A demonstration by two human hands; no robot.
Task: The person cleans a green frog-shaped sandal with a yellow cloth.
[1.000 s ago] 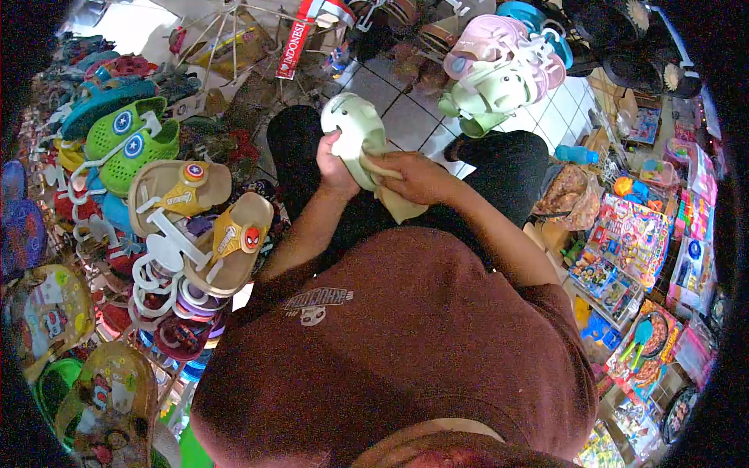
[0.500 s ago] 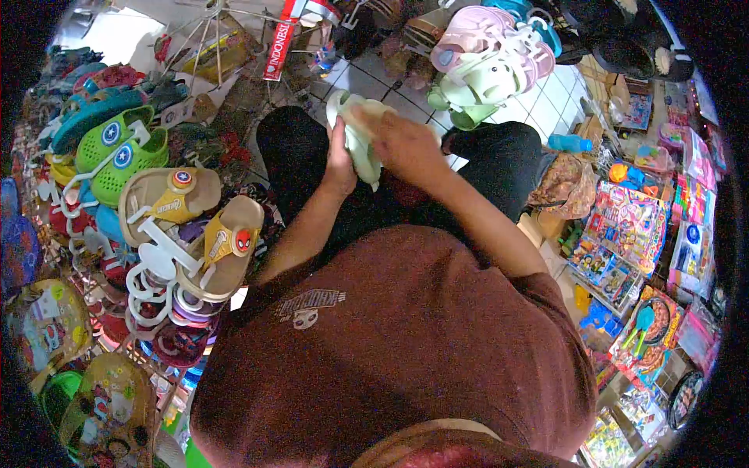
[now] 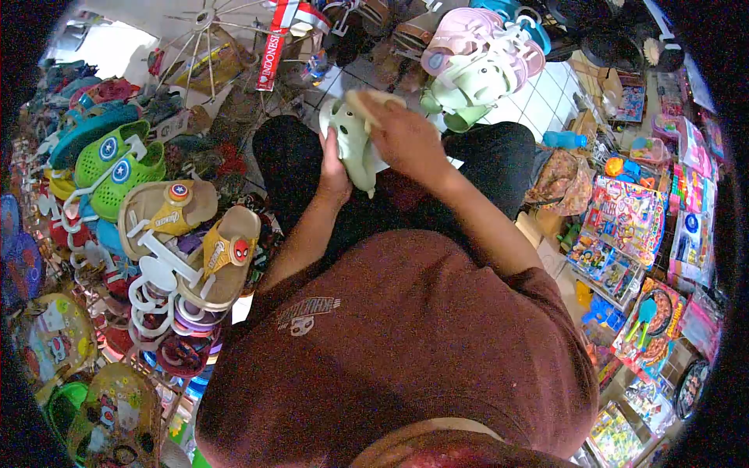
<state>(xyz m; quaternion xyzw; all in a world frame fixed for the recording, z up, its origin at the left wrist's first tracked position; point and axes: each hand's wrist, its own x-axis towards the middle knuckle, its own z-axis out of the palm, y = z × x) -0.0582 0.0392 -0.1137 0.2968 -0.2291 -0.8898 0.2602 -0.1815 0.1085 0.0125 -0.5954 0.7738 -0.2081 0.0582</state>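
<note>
A pale green clog with dark holes in its upper is held over my lap, between my crossed legs. My left hand grips it from the left side, fingers behind it and thumb along the edge. In my right hand is a pale yellowish cloth, pressed against the top right of the clog. The fingers of that hand are partly hidden and a little blurred. Beyond my right hand, pale green clogs and pink clogs sit bunched on the tiled floor.
Hanging sandals and green clogs crowd my left side. Packaged toys are stacked on the right, near a blue bottle. Ahead stand a wire rack and a red strap reading "Indonesia".
The clog has turned so more of its holed upper shows. My right hand with the cloth has shifted slightly across its top. My left hand keeps its hold.
</note>
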